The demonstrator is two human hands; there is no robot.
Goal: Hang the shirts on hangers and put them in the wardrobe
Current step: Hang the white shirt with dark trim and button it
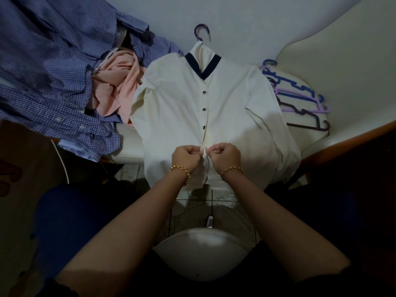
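Observation:
A cream shirt point(177, 103) with a navy V collar and dark buttons lies flat on the white table point(128, 144), front up, its hem hanging over the near edge. A purple hanger point(201, 31) sits inside it, with only the hook showing above the collar. My left hand point(186, 157) and my right hand point(225, 156) meet at the lower part of the button placket, each pinching one edge of the cloth. Three buttons above my hands are fastened.
A blue checked shirt point(49, 71) and a pink garment point(115, 82) are heaped at the left. A pile of blue, lilac and dark hangers point(300, 97) lies to the right of the cream shirt. A wooden edge point(353, 140) runs at the right, with tiled floor below.

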